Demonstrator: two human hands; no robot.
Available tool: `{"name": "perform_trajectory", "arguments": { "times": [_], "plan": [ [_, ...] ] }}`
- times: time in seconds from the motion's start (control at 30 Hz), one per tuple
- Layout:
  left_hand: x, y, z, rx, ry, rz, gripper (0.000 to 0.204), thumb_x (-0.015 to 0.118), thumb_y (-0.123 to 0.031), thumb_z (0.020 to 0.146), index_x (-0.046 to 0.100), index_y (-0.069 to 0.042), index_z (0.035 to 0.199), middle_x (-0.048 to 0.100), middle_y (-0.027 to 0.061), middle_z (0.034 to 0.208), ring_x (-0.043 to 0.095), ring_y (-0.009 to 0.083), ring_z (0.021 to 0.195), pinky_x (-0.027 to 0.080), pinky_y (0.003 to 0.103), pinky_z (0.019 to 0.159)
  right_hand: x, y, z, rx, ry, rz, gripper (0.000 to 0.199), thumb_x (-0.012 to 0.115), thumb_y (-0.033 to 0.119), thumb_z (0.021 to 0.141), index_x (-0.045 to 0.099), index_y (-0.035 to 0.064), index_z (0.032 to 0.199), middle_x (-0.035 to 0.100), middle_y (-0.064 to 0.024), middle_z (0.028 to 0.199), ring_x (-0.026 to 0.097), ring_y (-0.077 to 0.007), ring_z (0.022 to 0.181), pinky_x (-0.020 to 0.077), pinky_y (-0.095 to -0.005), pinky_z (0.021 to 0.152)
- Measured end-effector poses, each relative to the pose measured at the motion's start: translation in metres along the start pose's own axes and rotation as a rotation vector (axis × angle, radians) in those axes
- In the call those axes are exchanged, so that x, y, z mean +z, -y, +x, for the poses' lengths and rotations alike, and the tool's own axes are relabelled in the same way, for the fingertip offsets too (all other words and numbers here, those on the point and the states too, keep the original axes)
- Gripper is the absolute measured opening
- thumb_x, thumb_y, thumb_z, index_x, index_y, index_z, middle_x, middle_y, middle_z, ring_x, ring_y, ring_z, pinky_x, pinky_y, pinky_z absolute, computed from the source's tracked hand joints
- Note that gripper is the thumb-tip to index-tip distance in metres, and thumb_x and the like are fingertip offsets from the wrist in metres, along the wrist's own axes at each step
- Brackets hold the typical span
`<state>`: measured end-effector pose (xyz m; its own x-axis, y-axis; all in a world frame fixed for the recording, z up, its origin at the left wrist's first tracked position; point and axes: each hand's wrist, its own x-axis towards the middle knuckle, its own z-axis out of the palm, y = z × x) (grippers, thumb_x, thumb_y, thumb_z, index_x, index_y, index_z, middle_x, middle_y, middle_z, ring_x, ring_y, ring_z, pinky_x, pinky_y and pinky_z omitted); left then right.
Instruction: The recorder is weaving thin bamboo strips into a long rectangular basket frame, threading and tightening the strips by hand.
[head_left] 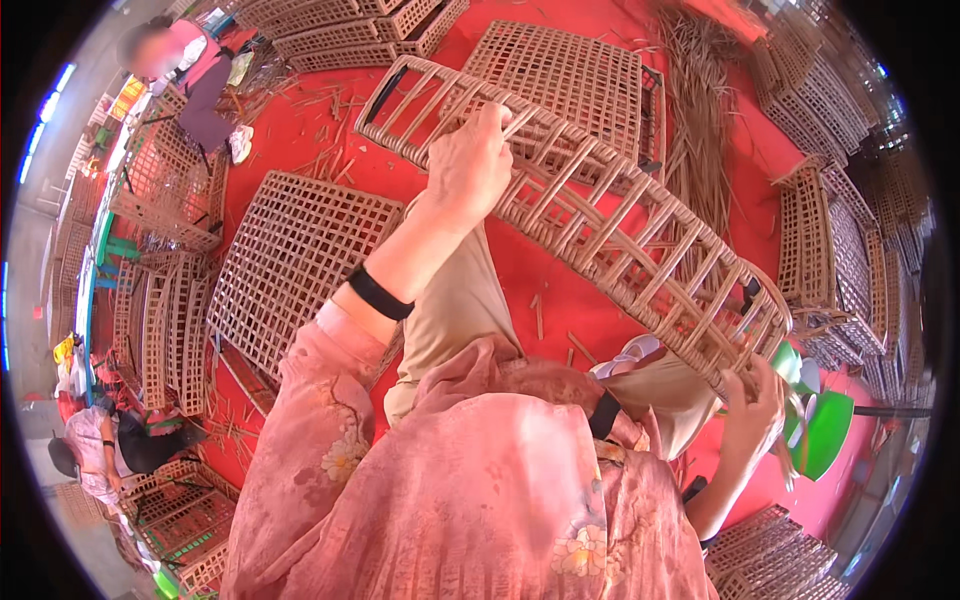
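A long brown wicker basket (600,215) with an open lattice side hangs slanted in front of me, its left end higher and farther away. My left hand (470,160) is closed in a fist round its slats and upper edge, left of the middle. At the lower right end, my right hand (755,405) grips the basket's corner, with thumb and fingers pressed on the rim. Thin loose strips dangle beside that hand. Part of the basket's far side shows only through the gaps.
Flat woven panels lie on the red floor at left (300,265) and ahead (560,85). A bundle of long strips (700,130) lies ahead right. Stacked baskets (830,240) stand at right, near a green plastic object (828,435). Two people (195,75) (100,445) sit at left.
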<state>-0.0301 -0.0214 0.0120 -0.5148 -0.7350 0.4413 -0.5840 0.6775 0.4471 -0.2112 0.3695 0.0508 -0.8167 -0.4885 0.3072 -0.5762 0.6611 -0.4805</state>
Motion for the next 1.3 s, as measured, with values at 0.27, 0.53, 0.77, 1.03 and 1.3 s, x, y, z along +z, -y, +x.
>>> {"name": "perform_trajectory", "arguments": {
  "times": [0.27,0.53,0.77,1.03,1.3],
  "plan": [
    [-0.009,0.012,0.013,-0.191,0.067,-0.335,0.021,0.077,-0.013,0.081,0.077,-0.002,0.099,0.074,0.0112,0.083,0.067,0.0163,0.071,0.051,0.032,0.067,0.005,0.013,0.028,0.148,0.062,-0.189,0.038,0.076,0.037,0.082,0.067,0.0,0.079,0.063,-0.014,0.07,0.061,-0.0308,0.066,0.0461,-0.0411,0.067],
    [-0.011,-0.007,0.022,-0.168,0.15,-0.523,0.022,0.077,-0.016,0.079,0.075,-0.001,0.094,0.073,0.0161,0.078,0.072,0.0224,0.073,0.053,0.035,0.071,0.018,-0.028,0.062,0.123,-0.115,-0.149,0.037,0.072,0.03,0.083,0.061,-0.001,0.067,0.059,-0.0175,0.063,0.057,-0.0305,0.055,0.0436,-0.0433,0.059],
    [0.034,-0.078,0.046,-0.012,0.101,-0.614,0.017,0.077,-0.014,0.08,0.072,0.0,0.089,0.069,0.0204,0.078,0.07,0.0324,0.074,0.053,0.042,0.07,-0.022,-0.121,0.161,-0.021,-0.129,-0.285,0.037,0.074,0.029,0.079,0.057,-0.0014,0.065,0.049,-0.0165,0.056,0.045,-0.0238,0.051,0.0381,-0.0433,0.055],
    [0.042,-0.104,0.014,-0.014,0.291,-0.705,0.02,0.07,-0.011,0.087,0.073,0.003,0.101,0.073,0.0101,0.082,0.067,0.0113,0.077,0.052,0.028,0.07,-0.023,-0.144,0.15,0.049,-0.239,-0.391,0.03,0.071,0.031,0.084,0.068,0.0014,0.082,0.064,-0.0165,0.071,0.06,-0.0266,0.061,0.0476,-0.0433,0.062],
    [-0.02,-0.071,0.01,-0.093,0.228,-0.824,0.025,0.071,-0.007,0.088,0.073,-0.002,0.113,0.072,0.0055,0.095,0.065,0.0097,0.088,0.052,0.025,0.08,0.032,0.065,0.124,-0.232,-0.056,0.431,0.024,0.071,0.015,0.089,0.072,0.0074,0.112,0.069,-0.0103,0.108,0.068,-0.0215,0.095,0.0554,-0.0373,0.08]
  ]
}}
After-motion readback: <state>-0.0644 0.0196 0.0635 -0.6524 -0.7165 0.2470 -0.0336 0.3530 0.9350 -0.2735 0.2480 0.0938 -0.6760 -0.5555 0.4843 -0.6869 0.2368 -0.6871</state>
